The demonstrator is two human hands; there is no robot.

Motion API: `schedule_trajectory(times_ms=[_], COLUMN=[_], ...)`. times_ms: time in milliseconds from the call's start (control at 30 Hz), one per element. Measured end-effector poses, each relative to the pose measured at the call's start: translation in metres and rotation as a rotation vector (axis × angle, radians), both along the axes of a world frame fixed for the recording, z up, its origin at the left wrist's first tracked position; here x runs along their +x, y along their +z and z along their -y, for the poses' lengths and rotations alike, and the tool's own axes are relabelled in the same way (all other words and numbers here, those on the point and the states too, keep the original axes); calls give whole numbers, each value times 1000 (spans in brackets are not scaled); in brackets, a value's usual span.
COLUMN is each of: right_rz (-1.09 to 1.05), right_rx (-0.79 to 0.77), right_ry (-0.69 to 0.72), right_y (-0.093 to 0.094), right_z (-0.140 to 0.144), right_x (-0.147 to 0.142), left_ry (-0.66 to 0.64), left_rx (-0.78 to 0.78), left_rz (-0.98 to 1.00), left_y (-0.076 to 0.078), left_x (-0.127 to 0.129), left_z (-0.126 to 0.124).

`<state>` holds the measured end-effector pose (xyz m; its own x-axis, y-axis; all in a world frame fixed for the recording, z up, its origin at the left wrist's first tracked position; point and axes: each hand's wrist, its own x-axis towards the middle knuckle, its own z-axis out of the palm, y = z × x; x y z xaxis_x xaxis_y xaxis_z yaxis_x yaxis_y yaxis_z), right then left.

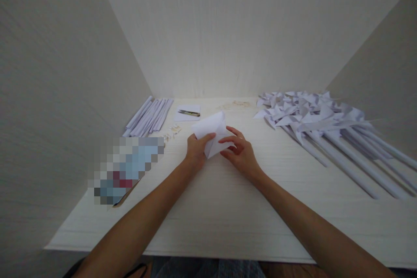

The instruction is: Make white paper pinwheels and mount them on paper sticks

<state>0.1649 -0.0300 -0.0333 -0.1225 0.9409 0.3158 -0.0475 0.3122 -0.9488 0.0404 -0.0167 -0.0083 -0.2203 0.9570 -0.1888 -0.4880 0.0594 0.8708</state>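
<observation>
A folded white sheet of paper (212,129) is held just above the middle of a pale wooden desk (228,208). My left hand (196,151) grips its left edge, thumb on top. My right hand (240,151) pinches its right lower edge with the fingertips. Both hands touch the paper and each other's side of the fold; the part of the paper under the fingers is hidden.
Rolled white paper sticks (149,116) lie at the back left. Small scissors (189,113) rest on a paper square behind the hands. A pile of white paper pinwheels on long sticks (312,117) fills the right side. Small metal pins (174,130) lie scattered. A blurred flat object (127,167) sits left.
</observation>
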Motion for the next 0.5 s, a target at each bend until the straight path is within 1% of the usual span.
schedule_trajectory(times_ms=[167,300,400,500], right_rz=[-76,-86,-52,12], right_rx=[-61,-71,-65,-31], right_ry=[-49,-119,-181,-197], right_y=[7,8,7,6], right_z=[0,-3,-4,-4], right_x=[-3,-2,-2,-2], left_ry=[-53,-56,-69,-55], left_rx=[41,88,103,92], left_rz=[-12,-33,-96,-142], left_y=[-3,-7,-9,-10], left_x=[4,5,6,7], left_z=[2,1,1,1])
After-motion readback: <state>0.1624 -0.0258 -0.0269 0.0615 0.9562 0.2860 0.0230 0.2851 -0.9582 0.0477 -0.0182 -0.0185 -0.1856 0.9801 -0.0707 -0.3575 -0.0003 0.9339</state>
